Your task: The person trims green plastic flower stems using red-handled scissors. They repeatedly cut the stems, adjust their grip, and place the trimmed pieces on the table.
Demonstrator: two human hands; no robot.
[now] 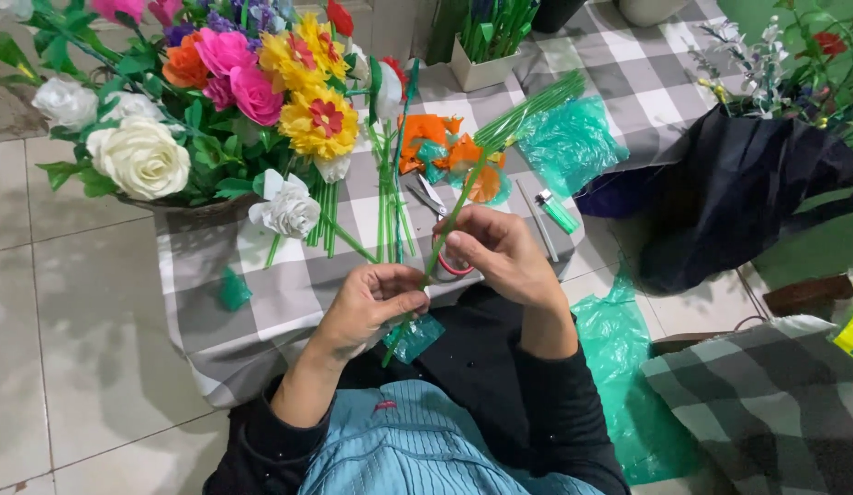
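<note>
Your left hand (371, 307) was curled almost shut, thumb and fingertips pinching the lower part of a thin green stem (445, 229) where a scrap of teal plastic film (414, 336) hung from it, just below the hand. Your right hand (500, 252) was likewise closed, its fingers pinched on the same stem a little higher up, the two hands close together but not touching. The stem ran diagonally, from near your lap up and to the right, and its upper end pointed toward a bundle of similar green stems (537, 103) lying on the grey-and-white checked cloth (289, 293).

Behind your right hand, partly hidden, lay a pair of scissors (433, 197) with red handles, and just beside it a green lighter (559, 213). Farther out, orange petal pieces (431, 137) lay mixed with teal film, and a crumpled sheet of the same film (569, 137) lay to their right. More loose green stems (390, 197) lay side by side to the left of the scissors. At the far left stood a basket of paper flowers (225, 101) in white, pink, yellow and orange, with one white flower (289, 213) at its front edge. A small teal scrap (232, 290) rested on the cloth near the left edge. A larger teal sheet (619, 367) lay on the tiled floor beside your right arm.
</note>
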